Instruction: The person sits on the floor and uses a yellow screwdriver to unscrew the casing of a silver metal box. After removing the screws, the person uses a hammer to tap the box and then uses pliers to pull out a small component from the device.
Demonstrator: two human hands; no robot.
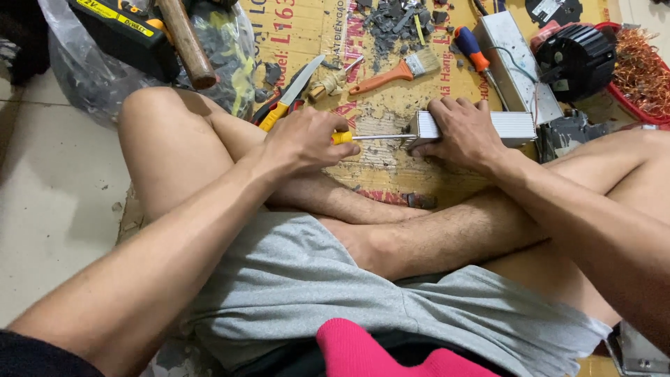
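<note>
Both hands work on the cardboard [391, 174]: the left hand [303, 139] grips closed a yellow screwdriver [370, 137], its tip at the metal box [513, 124] end, which the right hand [464, 132] presses down with curled fingers. It seems a prying or unscrewing step; next needs steady pressure.

Open strip of cardboard sheet [391, 167] between left hand [307, 139] and right hand [464, 132], crossed only by the yellow-handled screwdriver [370, 137] shaft reaching the grey metal box [513, 124]. Far side crowded: paintbrush [394, 72], knife [292, 93], debris pile [398, 21], second metal casing [516, 59]. Far left blocked by plastic bag [91, 77] and wooden handle [185, 42]. Right closed off by black motor part [576, 59] and red basket of copper wire [642, 77]. Near side barred by crossed legs [419, 223]. Bare floor tiles [49, 209] at left.
</note>
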